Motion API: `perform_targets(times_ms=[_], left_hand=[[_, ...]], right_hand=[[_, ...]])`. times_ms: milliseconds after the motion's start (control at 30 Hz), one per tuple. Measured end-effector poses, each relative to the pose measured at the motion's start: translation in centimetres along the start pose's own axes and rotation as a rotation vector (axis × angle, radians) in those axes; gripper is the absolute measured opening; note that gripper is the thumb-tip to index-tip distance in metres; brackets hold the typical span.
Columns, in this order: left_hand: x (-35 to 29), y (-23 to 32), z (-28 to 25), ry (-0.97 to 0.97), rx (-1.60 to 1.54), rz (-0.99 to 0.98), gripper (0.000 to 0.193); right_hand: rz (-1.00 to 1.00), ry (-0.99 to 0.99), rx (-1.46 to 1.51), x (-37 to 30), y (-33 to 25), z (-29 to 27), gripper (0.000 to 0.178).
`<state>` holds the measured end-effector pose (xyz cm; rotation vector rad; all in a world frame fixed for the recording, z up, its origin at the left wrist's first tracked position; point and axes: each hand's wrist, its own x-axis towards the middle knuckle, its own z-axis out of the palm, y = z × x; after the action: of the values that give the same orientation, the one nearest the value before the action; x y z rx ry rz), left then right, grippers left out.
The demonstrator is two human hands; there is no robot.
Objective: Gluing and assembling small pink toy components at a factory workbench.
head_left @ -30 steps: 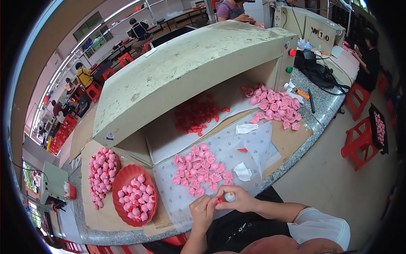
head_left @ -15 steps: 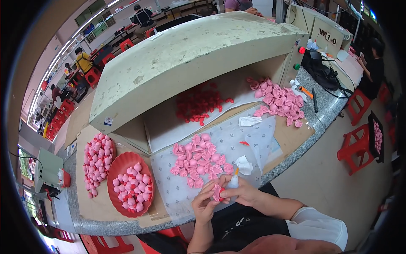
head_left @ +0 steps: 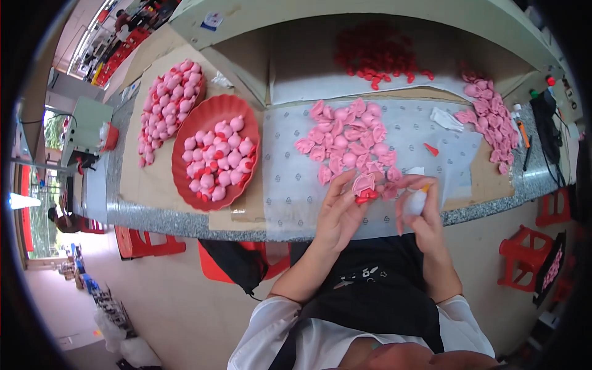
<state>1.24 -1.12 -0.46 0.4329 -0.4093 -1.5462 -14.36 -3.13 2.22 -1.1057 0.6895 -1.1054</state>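
Note:
My left hand (head_left: 338, 213) is closed on a hollow pink moulded piece (head_left: 364, 183), pinched at the fingertips over the table's near edge. A shiny red part (head_left: 367, 197) sits at its lower side. Just to the right, my right hand (head_left: 430, 216) is wrapped round a small white squeeze bottle (head_left: 414, 202) with an orange-yellow tip. Its fingertips come close to another pink bit (head_left: 390, 190); whether they touch it I cannot tell. Beyond both hands a pile of pink hollow pieces (head_left: 342, 135) lies on patterned white paper (head_left: 283, 191).
Left stands a red scalloped bowl (head_left: 182, 169) of pink balls with red bits, beside another heap of them (head_left: 169, 102). A pale metal hood (head_left: 382, 9) covers red parts (head_left: 376, 55) at the back. More pink pieces (head_left: 493, 123), a crumpled tissue (head_left: 445, 119) and a pen (head_left: 523, 132) lie right.
My view has swung down and left. My right hand, with the bottle, has drawn apart from my left hand. The pink piece with its red part stays in my left fingers.

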Motion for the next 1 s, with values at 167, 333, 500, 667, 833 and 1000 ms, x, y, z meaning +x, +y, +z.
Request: perform_targets(times_ms=[167, 333, 500, 667, 833, 1000], left_hand=[[-0.3, 0.1, -0.9, -0.024, -0.212, -0.163, 0.033], [-0.4, -0.5, -1.0, -0.107, -0.370, -0.229, 0.033], [-0.4, -1.1, -0.9, -0.123, -0.362, -0.251, 0.033], [-0.5, -1.0, -0.3, -0.123, -0.301, -0.261, 0.034], [-0.5, -0.9, 0.1, -0.135, -0.127, -0.289, 0.038], [-0.5, -1.1, 0.0, -0.147, -0.093, -0.264, 0.039]], right_hand=[[0.015, 0.015, -0.353, 0.0, -2.7, -0.3, 0.029], [-0.086, 0.241, -0.208, -1.1, -3.5, -1.1, 0.033], [-0.375, 0.439, 0.082, 0.3, -3.7, -0.1, 0.036], [-0.569, 0.260, -0.126, 0.3, -3.0, 0.5, 0.039], [-0.645, 0.112, -0.389, -0.4, -3.1, 1.0, 0.046], [-0.629, 0.039, -0.454, -0.7, -2.8, 1.2, 0.048]])
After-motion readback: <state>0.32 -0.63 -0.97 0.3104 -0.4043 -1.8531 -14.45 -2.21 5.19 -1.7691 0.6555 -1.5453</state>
